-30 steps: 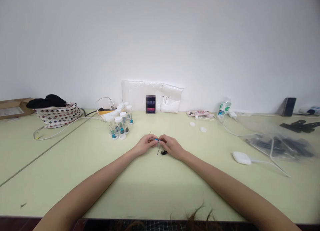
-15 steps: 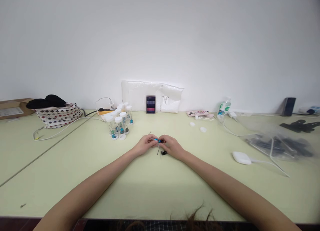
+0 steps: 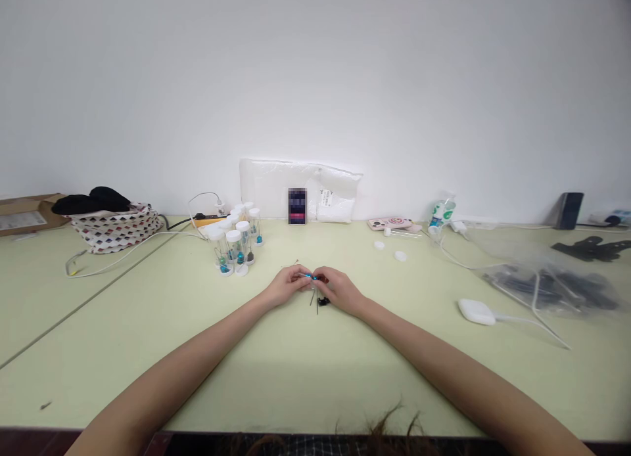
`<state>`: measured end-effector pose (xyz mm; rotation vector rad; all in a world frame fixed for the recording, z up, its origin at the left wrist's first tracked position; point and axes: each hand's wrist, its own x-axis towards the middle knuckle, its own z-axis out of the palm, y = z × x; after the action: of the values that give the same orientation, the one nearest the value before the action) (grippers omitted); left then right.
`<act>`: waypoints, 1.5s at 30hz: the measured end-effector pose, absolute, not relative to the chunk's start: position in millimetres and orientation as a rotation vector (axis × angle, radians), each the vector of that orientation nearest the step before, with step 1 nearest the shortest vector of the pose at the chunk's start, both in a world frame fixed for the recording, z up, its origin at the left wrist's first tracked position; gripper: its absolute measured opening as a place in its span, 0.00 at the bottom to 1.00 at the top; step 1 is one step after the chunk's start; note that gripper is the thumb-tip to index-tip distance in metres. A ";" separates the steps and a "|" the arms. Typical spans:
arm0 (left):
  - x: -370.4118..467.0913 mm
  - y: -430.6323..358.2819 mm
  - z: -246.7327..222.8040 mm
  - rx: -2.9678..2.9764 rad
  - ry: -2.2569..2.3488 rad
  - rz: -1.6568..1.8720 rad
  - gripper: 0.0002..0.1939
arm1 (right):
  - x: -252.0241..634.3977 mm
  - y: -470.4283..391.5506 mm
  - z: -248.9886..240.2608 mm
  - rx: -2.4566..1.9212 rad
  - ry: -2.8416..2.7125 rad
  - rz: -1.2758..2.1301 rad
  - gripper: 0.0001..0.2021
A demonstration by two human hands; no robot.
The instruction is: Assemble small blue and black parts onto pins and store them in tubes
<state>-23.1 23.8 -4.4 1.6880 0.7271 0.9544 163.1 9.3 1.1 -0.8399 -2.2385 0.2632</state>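
Note:
Both my hands meet over the middle of the pale green table (image 3: 305,364). A small shiny blue piece (image 3: 309,276) lies between my fingertips. My left hand (image 3: 288,284) pinches it from the left, and my right hand (image 3: 338,288) closes on it from the other side. Its exact shape is partly covered by the fingers. Just below the fingertips are thin dark rods (image 3: 317,305) and a small black part (image 3: 323,301). A thin metal piece (image 3: 296,263) shows behind my left hand.
Capped clear tubes with blue pieces (image 3: 241,246) stand left of centre. Behind are a phone (image 3: 297,206) and white plastic packaging (image 3: 266,180). Rightward are two white caps (image 3: 400,255), a bottle (image 3: 444,211), a white charger (image 3: 476,312) and a clear bag (image 3: 552,288). A patterned basket (image 3: 116,229) sits left.
My fingertips have shifted very slightly around the blue piece. Both arms and the objects on the table look the same.

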 end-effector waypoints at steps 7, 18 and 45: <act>-23.4 25.8 -6.8 1.696 0.732 0.964 0.15 | 162.8 9.2 1.8 -0.822 -2.237 0.251 0.08; -24.0 25.8 -7.4 1.700 0.713 0.958 0.14 | 162.4 7.7 2.9 -0.845 -2.239 0.303 0.08; -23.0 24.5 -4.7 1.676 0.707 0.957 0.14 | 162.3 6.4 4.1 -0.858 -2.239 0.256 0.08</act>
<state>-23.0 24.5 -4.7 1.6764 0.7069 0.9569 162.3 6.4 4.1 -0.8577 -2.2395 0.2561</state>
